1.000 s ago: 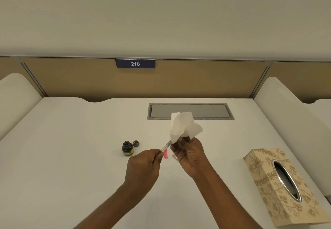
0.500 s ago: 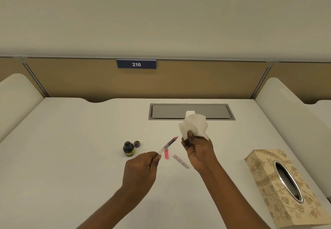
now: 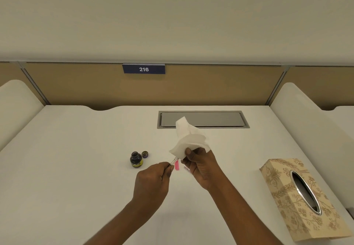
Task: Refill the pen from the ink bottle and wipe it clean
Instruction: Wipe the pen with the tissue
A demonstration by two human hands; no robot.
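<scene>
My left hand [image 3: 153, 183] grips the rear of a thin clear pen [image 3: 173, 162] above the white desk. My right hand [image 3: 202, 165] holds a crumpled white tissue [image 3: 188, 141] wrapped around the pen's front end, so the tip is hidden. An open dark ink bottle [image 3: 136, 159] with a yellow label stands on the desk left of my hands. Its small cap [image 3: 145, 154] lies right beside it. A pink pen part [image 3: 177, 165] lies on the desk under the pen. Another pen part behind my right hand is mostly hidden.
A patterned beige tissue box [image 3: 300, 198] sits at the right near the desk's front edge. A grey cable hatch [image 3: 220, 119] is set into the desk [image 3: 76, 149] behind my hands. White side dividers and a tan back panel with a "216" plate [image 3: 143, 69] enclose the desk.
Half a second ago the pen's tip was bare and apart from the tissue. My right hand has come back to the left and closed the tissue over the tip again.
</scene>
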